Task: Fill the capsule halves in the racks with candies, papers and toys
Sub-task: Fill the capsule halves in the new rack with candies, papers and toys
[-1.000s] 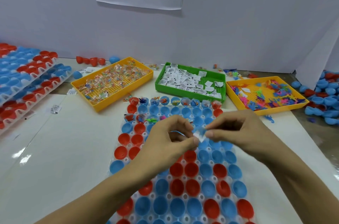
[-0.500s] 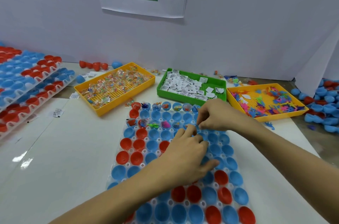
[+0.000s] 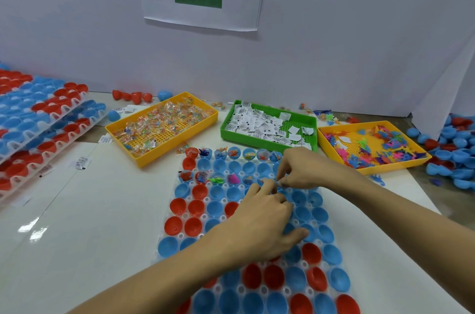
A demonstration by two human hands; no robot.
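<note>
A white rack (image 3: pixel 180 235) of red and blue capsule halves lies in front of me. Its far row and part of the third row hold small toys and candies. My right hand (image 3: pixel 302 169) hovers over the third row's right end and pinches a small paper slip (image 3: pixel 278 181) at its fingertips, mostly hidden. My left hand (image 3: pixel 259 223) lies palm down over the rack's middle, its fingers stretched toward the right fingertips and thumb spread out. Behind the rack stand a yellow candy tray (image 3: pixel 144 154), a green paper tray (image 3: pixel 312 122) and a yellow toy tray (image 3: pixel 331 149).
Stacked racks (image 3: pixel 46 128) of capsule halves fill the left edge. Loose blue and red halves (image 3: pixel 452 157) are piled at the right, and a few more (image 3: pixel 133 96) lie by the back wall. Stray paper slips (image 3: pixel 81 162) lie on the white table.
My hands moved from holding the slip together above the rack's middle to the third row. The right hand now pinches the slip alone; the left has lowered palm down.
</note>
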